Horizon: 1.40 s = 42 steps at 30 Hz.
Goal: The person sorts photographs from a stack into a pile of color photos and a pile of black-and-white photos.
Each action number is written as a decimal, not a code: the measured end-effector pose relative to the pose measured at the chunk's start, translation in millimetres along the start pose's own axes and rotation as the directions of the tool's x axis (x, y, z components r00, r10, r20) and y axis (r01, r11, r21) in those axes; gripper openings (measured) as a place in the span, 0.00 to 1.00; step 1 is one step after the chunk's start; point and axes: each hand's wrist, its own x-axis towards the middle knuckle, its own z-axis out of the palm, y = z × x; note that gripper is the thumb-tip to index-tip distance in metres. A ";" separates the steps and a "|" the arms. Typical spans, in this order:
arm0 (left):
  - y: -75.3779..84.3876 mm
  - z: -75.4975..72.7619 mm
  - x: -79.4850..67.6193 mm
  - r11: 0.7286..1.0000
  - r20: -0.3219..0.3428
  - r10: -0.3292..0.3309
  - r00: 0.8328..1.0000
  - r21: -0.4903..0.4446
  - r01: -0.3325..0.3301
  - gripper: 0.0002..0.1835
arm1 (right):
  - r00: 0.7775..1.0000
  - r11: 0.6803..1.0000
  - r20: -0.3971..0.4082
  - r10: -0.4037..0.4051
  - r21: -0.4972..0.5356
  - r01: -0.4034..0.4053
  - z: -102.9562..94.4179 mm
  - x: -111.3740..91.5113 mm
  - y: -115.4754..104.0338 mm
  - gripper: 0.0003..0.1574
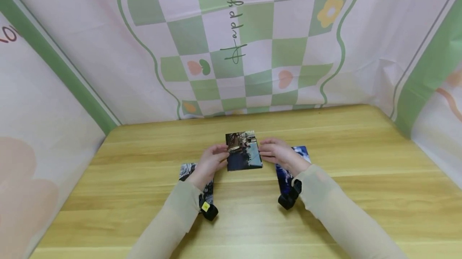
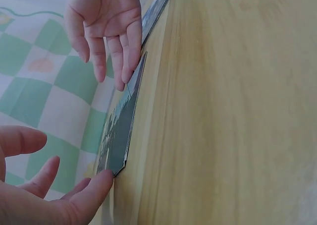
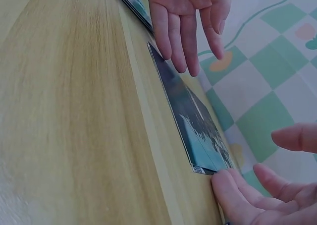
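A small stack of picture cards (image 1: 244,150), the top one showing a dark blue and light blue scene with buildings, lies flat towards the back of the table. My left hand (image 1: 212,160) is at its left edge, with loosely extended fingers and a fingertip right at the corner in the left wrist view. On the opposite side, my right hand (image 1: 277,154) has its fingertips along the right edge, the thumb apart from the cards. Seen from the right wrist, the stack's edge (image 3: 171,111) looks thin and layered, with a patterned corner peeking out beneath the top card.
Under my left wrist lies a black-and-white picture card (image 1: 187,169), partly covered by the arm. A blue and white picture card (image 1: 301,152) lies beneath my right wrist. The wooden table (image 1: 245,227) meets a checked fabric backdrop (image 1: 258,56) at its far edge.
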 end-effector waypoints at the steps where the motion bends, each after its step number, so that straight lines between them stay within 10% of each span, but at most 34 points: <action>1: 0.0 0.2 0.0 1.000 -0.003 0.001 1.000 0.005 -0.001 0.21 | 1.000 1.000 -0.001 0.002 -0.001 -0.002 0.3 0.0 -0.3 0.32; 42: -4.6 -1.5 -3.5 0.996 -0.001 -0.024 1.000 -0.083 0.024 0.20 | 0.999 0.990 -0.054 0.001 -0.143 -0.009 9.6 0.0 3.6 0.33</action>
